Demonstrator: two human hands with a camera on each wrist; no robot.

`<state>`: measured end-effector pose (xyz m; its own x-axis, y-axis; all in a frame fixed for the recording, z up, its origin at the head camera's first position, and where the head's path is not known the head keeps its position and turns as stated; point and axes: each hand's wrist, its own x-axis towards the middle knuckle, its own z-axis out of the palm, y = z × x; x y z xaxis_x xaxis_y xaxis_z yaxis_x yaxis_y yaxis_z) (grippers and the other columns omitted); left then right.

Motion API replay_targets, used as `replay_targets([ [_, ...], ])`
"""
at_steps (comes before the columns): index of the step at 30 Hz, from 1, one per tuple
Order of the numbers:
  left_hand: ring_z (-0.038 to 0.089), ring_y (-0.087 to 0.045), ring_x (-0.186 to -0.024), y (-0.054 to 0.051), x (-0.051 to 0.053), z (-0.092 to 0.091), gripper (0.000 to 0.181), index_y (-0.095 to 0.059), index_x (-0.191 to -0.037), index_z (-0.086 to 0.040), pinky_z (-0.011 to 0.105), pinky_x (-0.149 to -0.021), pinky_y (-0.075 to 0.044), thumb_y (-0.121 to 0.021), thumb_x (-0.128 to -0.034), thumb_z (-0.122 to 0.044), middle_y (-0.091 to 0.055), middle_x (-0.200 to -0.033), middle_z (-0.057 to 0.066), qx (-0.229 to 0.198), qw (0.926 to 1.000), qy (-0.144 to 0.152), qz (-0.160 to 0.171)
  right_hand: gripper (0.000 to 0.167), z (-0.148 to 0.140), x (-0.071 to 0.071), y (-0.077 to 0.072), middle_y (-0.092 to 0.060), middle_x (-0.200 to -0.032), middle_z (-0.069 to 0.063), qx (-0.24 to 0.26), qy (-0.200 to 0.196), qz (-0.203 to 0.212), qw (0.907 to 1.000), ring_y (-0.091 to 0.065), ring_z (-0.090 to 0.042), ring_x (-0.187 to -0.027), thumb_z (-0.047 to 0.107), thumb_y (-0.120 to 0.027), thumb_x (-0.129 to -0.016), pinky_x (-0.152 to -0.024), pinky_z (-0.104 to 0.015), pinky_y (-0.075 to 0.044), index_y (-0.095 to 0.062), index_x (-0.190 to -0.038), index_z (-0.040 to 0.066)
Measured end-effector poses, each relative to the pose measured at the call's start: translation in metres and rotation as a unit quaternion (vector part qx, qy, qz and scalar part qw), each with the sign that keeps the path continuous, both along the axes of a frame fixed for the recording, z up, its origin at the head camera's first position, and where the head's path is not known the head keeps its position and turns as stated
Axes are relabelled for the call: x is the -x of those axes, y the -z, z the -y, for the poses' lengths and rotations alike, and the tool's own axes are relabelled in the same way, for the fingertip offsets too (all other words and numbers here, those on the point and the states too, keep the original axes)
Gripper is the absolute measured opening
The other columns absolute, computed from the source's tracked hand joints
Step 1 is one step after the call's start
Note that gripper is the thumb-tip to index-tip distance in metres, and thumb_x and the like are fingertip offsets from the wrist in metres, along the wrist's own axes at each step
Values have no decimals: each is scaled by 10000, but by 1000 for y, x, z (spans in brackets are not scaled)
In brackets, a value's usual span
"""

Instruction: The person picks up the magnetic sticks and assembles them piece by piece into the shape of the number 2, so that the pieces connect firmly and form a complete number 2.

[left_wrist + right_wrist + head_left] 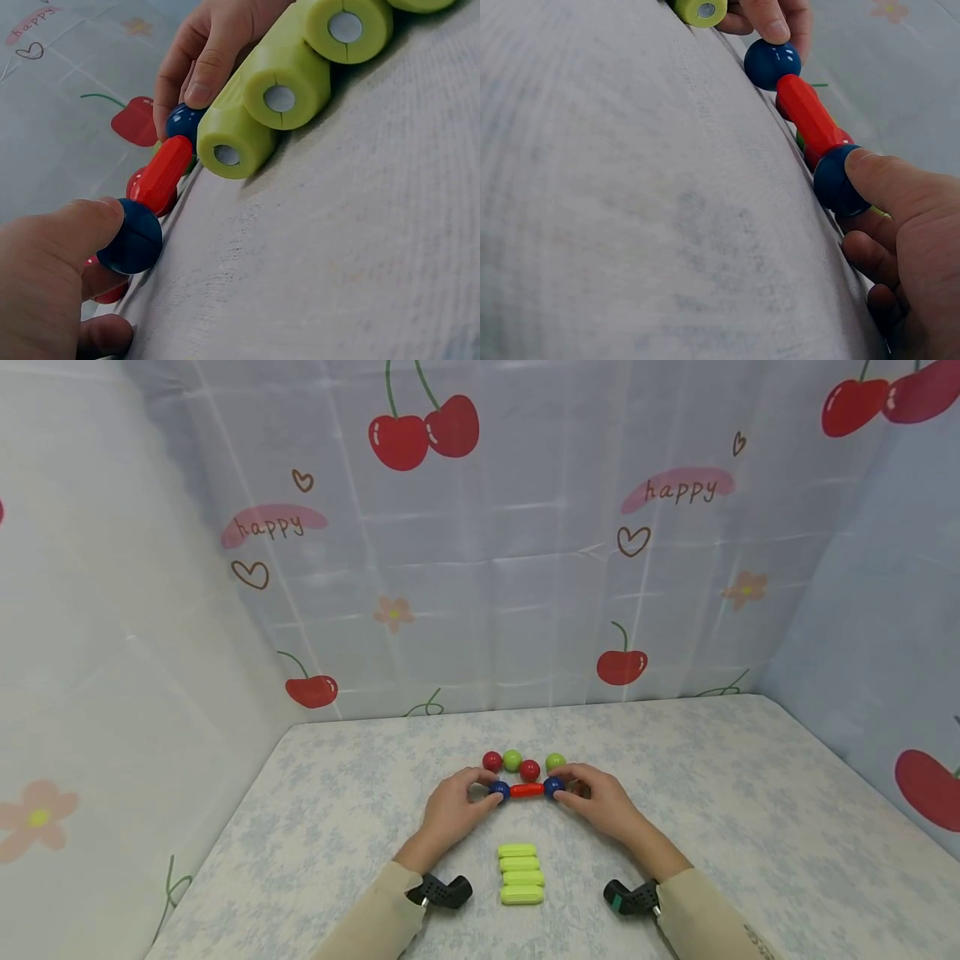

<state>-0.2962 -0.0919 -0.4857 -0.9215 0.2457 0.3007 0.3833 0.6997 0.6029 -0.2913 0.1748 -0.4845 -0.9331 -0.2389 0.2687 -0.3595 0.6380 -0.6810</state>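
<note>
A red rod (pixel 527 790) lies between two dark blue balls, touching one at each end. My left hand (pixel 453 808) pinches the left blue ball (pixel 132 238) between thumb and fingers. On the other end, my right hand (pixel 606 803) pinches the right blue ball (pixel 835 180) the same way. Just behind this piece are two red balls, one a dark red ball (pixel 492 761), and two green balls, one a green ball (pixel 512 760). Nearer the front, several yellow-green rods (pixel 521 877) lie side by side, with round metal discs in their ends.
A pale floral cloth covers the table (pixel 337 827). Behind it hangs a white curtain (pixel 510 610) printed with cherries and hearts, and similar sheets stand on the left and right. Black wrist cameras, one a left wrist camera (pixel 447 892), sit between the forearms beside the rods.
</note>
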Motion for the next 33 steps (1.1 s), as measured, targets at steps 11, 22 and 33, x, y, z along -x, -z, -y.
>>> replay_targets([
  [11,66,-560,-817,1,-1,0,280,-693,-1154,-244,215,-687,-426,-732,-907,-369,-709,-1143,-52,6,9999,21,112,302,1,-1,-1,-699,-1114,-5,2,-4,15,10000,-546,-80,-787,183,-724,-922,-701,-224,-477,-686,-1221,181],
  [22,41,-479,-670,-1,0,0,364,-679,-1226,-289,210,-613,-390,-752,-885,-392,-715,-1171,-87,255,9996,123,64,304,1,-1,-2,-697,-1081,-11,-31,-16,-54,10000,-543,-77,-776,175,-721,-923,-697,-225,-476,-682,-1225,169],
  [33,18,-463,-629,0,0,0,353,-681,-1218,-283,205,-580,-369,-752,-886,-383,-720,-1158,-85,348,9993,131,-12,310,1,-1,-2,-698,-1096,-9,-70,25,-29,10000,-543,-76,-780,190,-727,-920,-698,-226,-474,-683,-1226,178],
])
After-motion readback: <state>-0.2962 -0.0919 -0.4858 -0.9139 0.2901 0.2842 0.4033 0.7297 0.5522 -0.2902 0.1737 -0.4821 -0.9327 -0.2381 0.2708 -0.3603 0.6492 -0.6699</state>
